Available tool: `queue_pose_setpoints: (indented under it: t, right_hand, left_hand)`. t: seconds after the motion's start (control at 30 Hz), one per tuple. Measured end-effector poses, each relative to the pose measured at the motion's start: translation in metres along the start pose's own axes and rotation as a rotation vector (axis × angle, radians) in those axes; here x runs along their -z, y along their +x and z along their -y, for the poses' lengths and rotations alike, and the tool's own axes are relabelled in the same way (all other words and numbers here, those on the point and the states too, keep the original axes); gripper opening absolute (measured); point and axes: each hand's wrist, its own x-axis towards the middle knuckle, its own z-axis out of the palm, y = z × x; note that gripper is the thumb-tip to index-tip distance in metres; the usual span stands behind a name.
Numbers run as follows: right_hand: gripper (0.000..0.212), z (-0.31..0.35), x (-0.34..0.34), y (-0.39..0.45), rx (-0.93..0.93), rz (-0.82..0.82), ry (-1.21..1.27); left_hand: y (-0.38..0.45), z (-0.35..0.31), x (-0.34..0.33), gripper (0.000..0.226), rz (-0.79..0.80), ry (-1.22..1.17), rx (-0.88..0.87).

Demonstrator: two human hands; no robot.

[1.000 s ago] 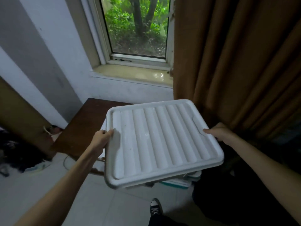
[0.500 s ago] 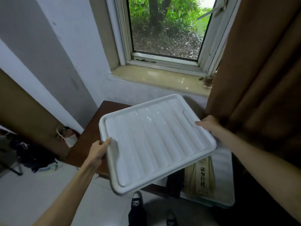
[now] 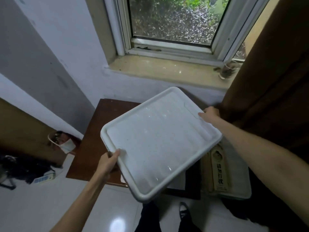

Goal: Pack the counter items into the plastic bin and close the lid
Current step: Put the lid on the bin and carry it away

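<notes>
**White lid held in both hands above the counter**

A person holds the white ribbed plastic lid in the air with both hands, tilted so that its near corner dips toward the floor and its far corner rises toward the windowsill. The left hand grips the lid's left edge, thumb on top and fingers curled under the rim. The right hand holds the far right edge near the recessed latch area, thumb lying on the upper surface; its other fingers are hidden behind the rim, so only the wrapped grip shows.

Below the lid stands the dark brown wooden counter, pushed against the wall under the window. To the right, partly hidden by the lid, the plastic bin sits open, with flat packets inside, one of them a tan packet with dark printed characters.

A brown curtain hangs at the right. A glass stands at the right end of the sill. On the white tiled floor at the left lie a face mask and a dark heap of things. A black-and-white shoe shows at the bottom.
</notes>
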Motion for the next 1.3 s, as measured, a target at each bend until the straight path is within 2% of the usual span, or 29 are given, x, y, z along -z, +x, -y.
queue_pose_setpoints:
  t: [0.03,0.1,0.17,0.2,0.23,0.3,0.4,0.5,0.6,0.77,0.93,1.1,1.3]
  right_hand:
    - [0.031,-0.003,0.000,-0.004,0.007,0.011,0.003]
    - [0.028,-0.009,-0.001,-0.016,0.001,-0.011,0.034]
    - [0.035,-0.017,-0.008,-0.033,-0.012,-0.088,0.033]
    - [0.043,-0.023,-0.014,-0.045,-0.031,-0.129,0.019]
    - [0.052,-0.030,-0.022,-0.057,-0.059,-0.173,0.008]
    - [0.069,-0.044,-0.039,-0.085,-0.145,-0.273,0.046]
    - [0.082,-0.053,-0.064,-0.124,-0.278,-0.319,0.299]
    - [0.071,-0.049,-0.084,-0.147,-0.333,-0.231,0.520]
    - [0.063,-0.041,-0.100,-0.153,-0.363,-0.229,0.671]
    - [0.072,-0.035,-0.108,-0.153,-0.404,-0.260,0.676]
    - [0.057,-0.037,-0.103,-0.143,-0.401,-0.225,0.720]
    - [0.050,-0.027,-0.062,-0.120,-0.290,-0.263,0.641]
    - [0.051,-0.020,-0.033,-0.072,-0.215,-0.161,0.560]
  left_hand:
    - [0.001,-0.003,0.005,0.032,0.012,0.055,-0.030]
    - [0.010,-0.012,0.021,0.069,-0.015,0.214,-0.138]
    - [0.022,-0.031,0.037,0.108,-0.098,0.507,-0.288]
    - [0.029,-0.044,0.041,0.114,-0.110,0.664,-0.380]
    - [0.037,-0.058,0.042,0.111,-0.076,0.796,-0.471]
    - [0.053,-0.088,0.033,0.099,0.022,0.925,-0.544]
    - [0.075,-0.118,0.009,0.075,0.031,1.061,-0.639]
    - [0.094,-0.131,-0.017,0.040,0.096,1.085,-0.722]
    - [0.103,-0.141,-0.035,0.028,0.143,0.987,-0.680]
    - [0.110,-0.144,-0.043,0.037,0.151,0.867,-0.615]
    - [0.105,-0.147,-0.038,0.037,0.162,0.801,-0.597]
    - [0.088,-0.130,-0.017,0.034,0.121,0.733,-0.528]
    - [0.074,-0.112,-0.008,0.040,0.155,0.583,-0.390]
